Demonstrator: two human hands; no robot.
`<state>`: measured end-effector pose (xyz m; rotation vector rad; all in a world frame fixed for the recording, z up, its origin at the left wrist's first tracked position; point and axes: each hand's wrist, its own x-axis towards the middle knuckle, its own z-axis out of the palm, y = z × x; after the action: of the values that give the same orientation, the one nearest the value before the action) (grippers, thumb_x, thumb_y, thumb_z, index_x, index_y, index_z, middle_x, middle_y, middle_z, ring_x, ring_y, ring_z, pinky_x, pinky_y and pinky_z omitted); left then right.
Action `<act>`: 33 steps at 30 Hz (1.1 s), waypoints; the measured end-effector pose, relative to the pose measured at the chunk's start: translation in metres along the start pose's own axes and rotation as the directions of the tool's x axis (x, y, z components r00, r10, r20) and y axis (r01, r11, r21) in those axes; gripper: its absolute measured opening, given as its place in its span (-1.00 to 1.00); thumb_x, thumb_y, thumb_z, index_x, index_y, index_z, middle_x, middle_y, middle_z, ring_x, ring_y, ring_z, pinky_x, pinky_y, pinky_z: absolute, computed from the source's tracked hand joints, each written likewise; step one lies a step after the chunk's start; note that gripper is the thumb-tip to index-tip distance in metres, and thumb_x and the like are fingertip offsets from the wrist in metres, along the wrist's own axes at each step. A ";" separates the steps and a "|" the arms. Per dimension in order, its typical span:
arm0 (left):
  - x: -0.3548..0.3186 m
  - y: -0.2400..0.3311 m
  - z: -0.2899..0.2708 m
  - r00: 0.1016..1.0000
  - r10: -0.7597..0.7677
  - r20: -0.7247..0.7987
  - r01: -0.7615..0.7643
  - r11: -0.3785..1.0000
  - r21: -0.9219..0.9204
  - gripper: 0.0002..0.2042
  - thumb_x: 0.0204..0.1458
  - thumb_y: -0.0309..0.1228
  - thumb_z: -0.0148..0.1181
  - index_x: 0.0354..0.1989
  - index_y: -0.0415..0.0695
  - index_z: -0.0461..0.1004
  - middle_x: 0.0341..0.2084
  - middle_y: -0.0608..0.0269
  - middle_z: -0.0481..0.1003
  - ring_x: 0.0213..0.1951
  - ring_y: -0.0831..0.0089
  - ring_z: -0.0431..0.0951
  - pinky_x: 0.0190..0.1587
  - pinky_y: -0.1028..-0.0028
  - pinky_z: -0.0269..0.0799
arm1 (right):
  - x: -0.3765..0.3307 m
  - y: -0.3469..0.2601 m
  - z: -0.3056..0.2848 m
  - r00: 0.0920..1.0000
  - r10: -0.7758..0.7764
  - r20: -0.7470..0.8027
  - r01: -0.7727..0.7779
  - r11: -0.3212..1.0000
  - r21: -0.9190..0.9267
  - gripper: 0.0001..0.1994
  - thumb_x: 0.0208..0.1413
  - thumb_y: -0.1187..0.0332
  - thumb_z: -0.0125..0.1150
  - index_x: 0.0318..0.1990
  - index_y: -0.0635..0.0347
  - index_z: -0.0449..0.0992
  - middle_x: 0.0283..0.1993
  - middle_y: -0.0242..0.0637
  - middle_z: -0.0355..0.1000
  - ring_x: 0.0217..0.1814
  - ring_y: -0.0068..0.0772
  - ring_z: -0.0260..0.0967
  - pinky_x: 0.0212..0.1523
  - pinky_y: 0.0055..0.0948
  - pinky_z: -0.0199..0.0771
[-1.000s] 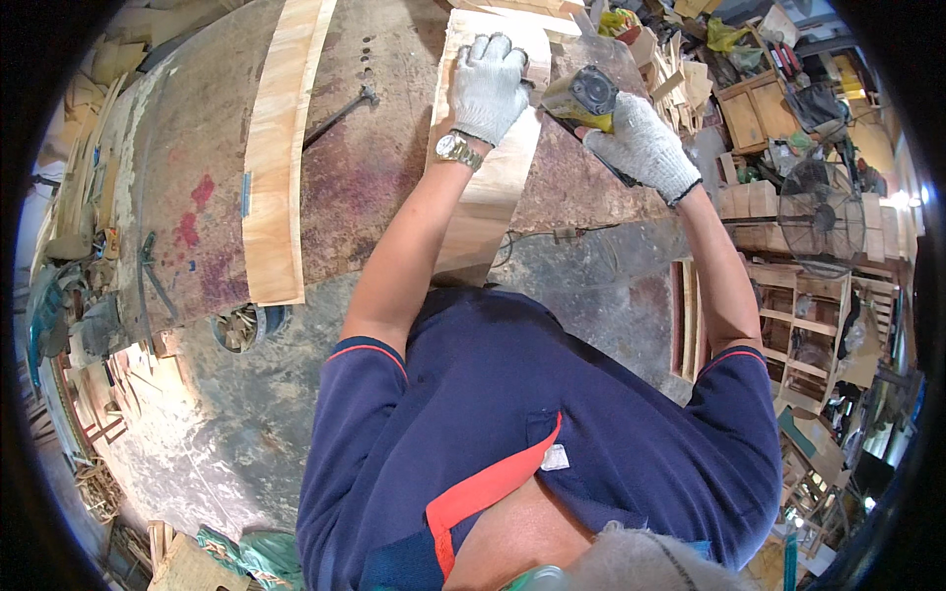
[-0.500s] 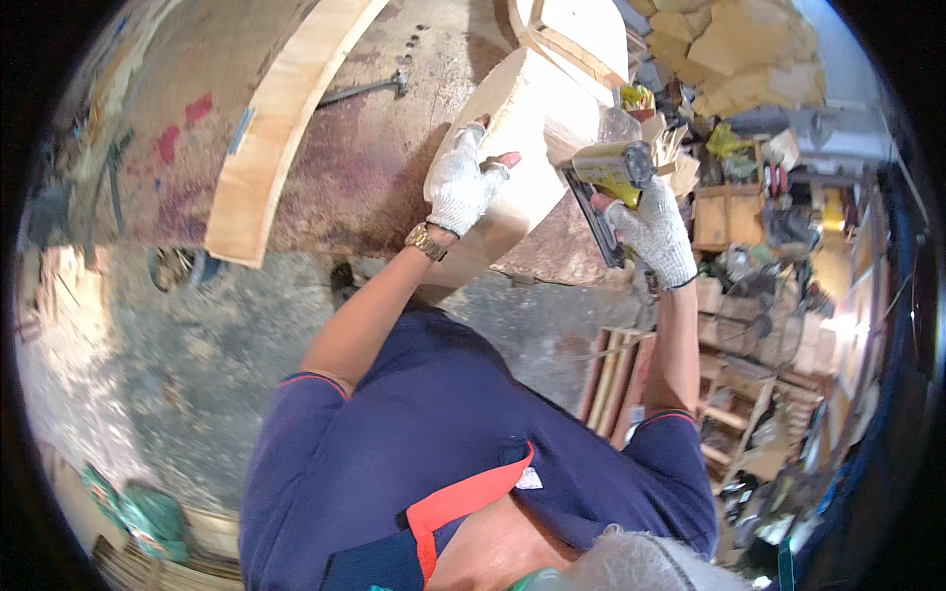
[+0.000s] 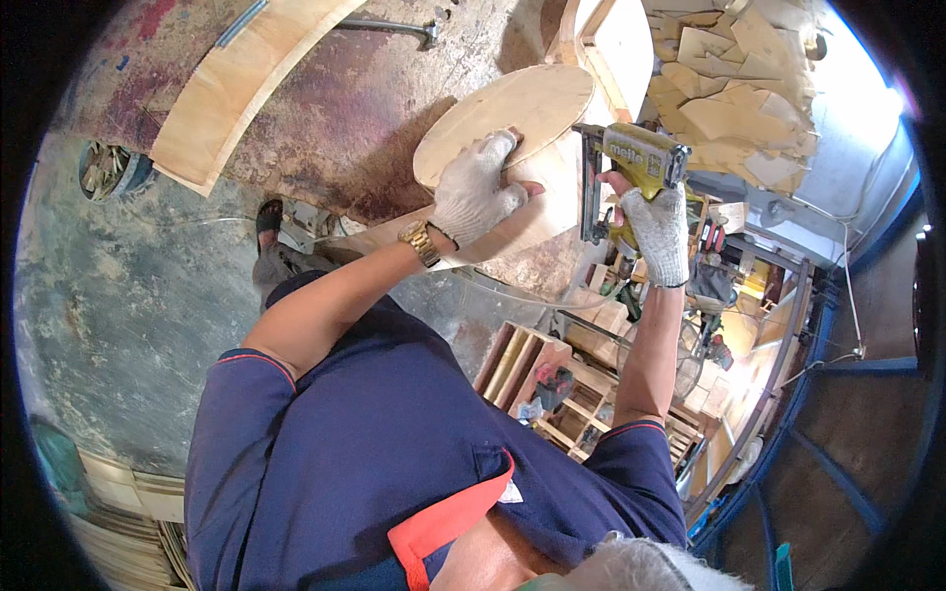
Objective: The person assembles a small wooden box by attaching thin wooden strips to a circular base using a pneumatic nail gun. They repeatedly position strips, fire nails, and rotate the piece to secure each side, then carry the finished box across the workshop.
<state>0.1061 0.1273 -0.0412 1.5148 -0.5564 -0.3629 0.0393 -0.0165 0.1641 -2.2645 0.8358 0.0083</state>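
Observation:
My gloved left hand [image 3: 480,189] grips a pale curved wooden piece [image 3: 554,187]. Its fingers lie over the edge of the oval plywood panel [image 3: 507,110], and its thumb presses on the side below. In my gloved right hand [image 3: 658,234] is a yellow-green nail gun [image 3: 641,158] with a dark magazine, my fingers wrapped round its handle. The nose of the gun is at the right end of the oval panel; whether it touches cannot be told. A gold-coloured watch [image 3: 421,242] circles my left wrist.
On the stained workbench [image 3: 335,128] lie a long curved plywood strip [image 3: 232,103] and a hammer [image 3: 394,30]. Another curved wooden frame [image 3: 616,49] stands at the far end. Flat offcuts [image 3: 739,98] are heaped at right. A bucket of scraps [image 3: 110,169] sits at left.
The wooden piece has tilted, so its oval panel now shows. My left hand has shifted slightly right along it, and the nail gun has come up to the panel's right end. The view has turned.

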 end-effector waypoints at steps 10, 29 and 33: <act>0.006 0.008 -0.006 0.999 0.031 -0.015 -0.030 0.999 0.024 -0.28 -0.05 -0.02 0.51 0.22 -0.22 0.47 -0.03 -0.04 0.59 0.01 -0.01 0.61 0.04 0.16 0.52 | -0.008 -0.016 0.008 1.000 -0.007 -0.026 0.003 0.990 -0.138 -0.62 0.17 0.52 0.43 0.14 0.27 0.56 -0.09 -0.33 0.65 -0.33 -0.73 0.45 -0.42 -0.61 0.45; 0.024 -0.016 -0.006 0.998 0.018 0.062 -0.009 0.990 -0.143 -0.20 -0.12 0.00 0.54 0.25 -0.25 0.46 0.16 -0.08 0.53 0.19 0.02 0.54 0.23 0.22 0.43 | -0.021 -0.002 0.012 0.982 0.144 -0.124 -0.166 0.966 -0.196 -0.58 0.16 0.46 0.47 0.15 0.28 0.50 -0.06 -0.30 0.61 -0.19 -0.59 0.51 -0.30 -0.55 0.52; 0.027 -0.016 -0.006 0.995 0.017 0.099 -0.003 0.989 -0.146 -0.24 -0.11 -0.02 0.52 0.20 -0.30 0.48 0.12 -0.10 0.54 0.14 0.00 0.55 0.17 0.19 0.45 | -0.025 -0.003 0.025 0.959 0.148 -0.241 -0.218 0.929 -0.298 -0.52 0.12 0.47 0.52 0.18 0.28 0.48 0.01 -0.26 0.61 -0.13 -0.55 0.54 -0.18 -0.51 0.58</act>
<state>0.1339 0.1169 -0.0534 1.3579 -0.6031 -0.4638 0.0271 0.0147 0.1535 -2.5119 1.2394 -0.0152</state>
